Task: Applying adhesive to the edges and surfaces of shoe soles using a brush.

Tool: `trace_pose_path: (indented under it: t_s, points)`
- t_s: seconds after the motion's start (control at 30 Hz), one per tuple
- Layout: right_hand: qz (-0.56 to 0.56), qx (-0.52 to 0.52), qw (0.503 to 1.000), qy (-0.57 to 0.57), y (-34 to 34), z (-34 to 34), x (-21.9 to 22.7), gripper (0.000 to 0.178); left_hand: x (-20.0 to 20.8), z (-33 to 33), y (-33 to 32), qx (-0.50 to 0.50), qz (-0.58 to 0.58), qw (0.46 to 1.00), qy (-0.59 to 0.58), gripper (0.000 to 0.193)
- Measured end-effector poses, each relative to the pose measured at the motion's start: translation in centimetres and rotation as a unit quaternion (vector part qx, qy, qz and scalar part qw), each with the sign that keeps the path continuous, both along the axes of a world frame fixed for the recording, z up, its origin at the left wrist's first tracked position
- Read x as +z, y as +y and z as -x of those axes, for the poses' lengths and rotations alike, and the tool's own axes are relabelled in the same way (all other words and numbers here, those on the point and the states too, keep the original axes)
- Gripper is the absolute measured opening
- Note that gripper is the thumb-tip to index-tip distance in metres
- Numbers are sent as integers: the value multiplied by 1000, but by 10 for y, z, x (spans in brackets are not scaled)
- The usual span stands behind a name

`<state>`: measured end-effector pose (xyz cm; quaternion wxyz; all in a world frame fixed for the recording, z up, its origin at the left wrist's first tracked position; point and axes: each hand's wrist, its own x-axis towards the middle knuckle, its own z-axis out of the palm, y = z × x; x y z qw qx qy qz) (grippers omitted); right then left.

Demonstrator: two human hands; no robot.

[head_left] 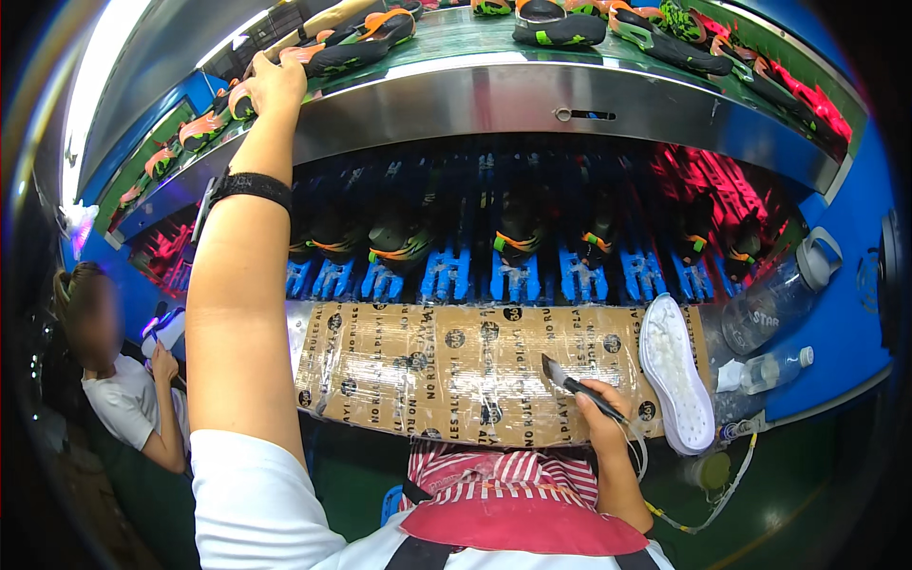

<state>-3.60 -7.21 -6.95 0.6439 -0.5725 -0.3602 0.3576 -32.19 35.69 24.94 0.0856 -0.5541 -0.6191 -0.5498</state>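
My left hand (276,87) is stretched up to the raised conveyor at the far left. Its fingers are closed at the orange end of a black, orange and green shoe (366,49); the exact grip is partly hidden. Just left of that hand lies another orange and black shoe (243,101). Low on the right, my right hand (608,410) grips a dark-handled brush (573,382), bristles pointing left above the cardboard. A thin clear tube runs beside its handle. Right of this hand a white shoe sole (679,385) lies lengthwise, with its hollow side up.
Printed cardboard under clear film (427,370) covers the work surface. Behind it, dark shoes sit on blue holders (513,275) beneath the metal conveyor edge (456,100). Clear bottles (774,304) stand at the right. At the left, another person (133,399) holds a light-coloured piece.
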Motion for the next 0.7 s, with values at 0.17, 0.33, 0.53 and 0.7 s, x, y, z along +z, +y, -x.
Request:
trace_pose_path:
  t_s: [0.17, 0.33, 0.53, 0.7]
  points:
    - [19, -19, 1000, 15, -2, -1, 10, 22, 1, 14, -5, 68, 49, 976, 203, 51]
    - [21, -22, 999, -15, 0, -5, 7, 22, 7, 8, -2, 46, 47, 943, 326, 57]
    - [22, -10, 999, -25, 5, -6, 12, 24, 11, 21, 30, -19, 175, 908, 381, 68]
    - [27, -13, 999, -18, 15, -6, 11, 25, 10, 18, 48, 23, 161, 924, 345, 61]
